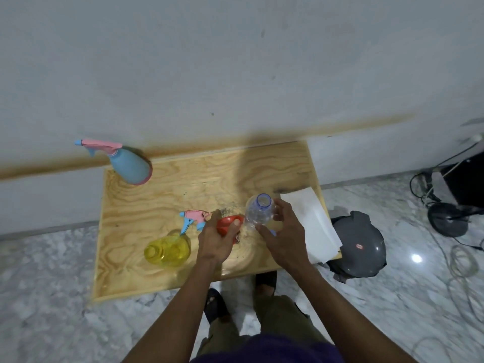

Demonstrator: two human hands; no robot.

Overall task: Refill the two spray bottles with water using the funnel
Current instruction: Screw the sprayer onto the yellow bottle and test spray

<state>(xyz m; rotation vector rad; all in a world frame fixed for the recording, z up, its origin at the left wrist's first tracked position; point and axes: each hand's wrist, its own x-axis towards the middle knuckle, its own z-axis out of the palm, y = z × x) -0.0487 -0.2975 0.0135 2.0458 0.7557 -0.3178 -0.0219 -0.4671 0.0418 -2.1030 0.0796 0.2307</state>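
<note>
Left hand: the left hand is curled over the red funnel, gripping it on the wooden table.
Right hand: the right hand holds the clear water bottle by its side, thumb and fingers wrapped round it; the cap is off and the mouth points up.
Yellow bottle: the yellow spray bottle stands open just left of the left hand, its pink and blue sprayer head lying behind it.
Blue bottle: the blue spray bottle stands at the far left corner with its head on, well apart from both hands.
Key relation: the funnel likely goes left into the yellow neck; the left hand is the nearer 1 of the 2.
Water path: the water bottle then has to tip leftward across the funnel.
</note>
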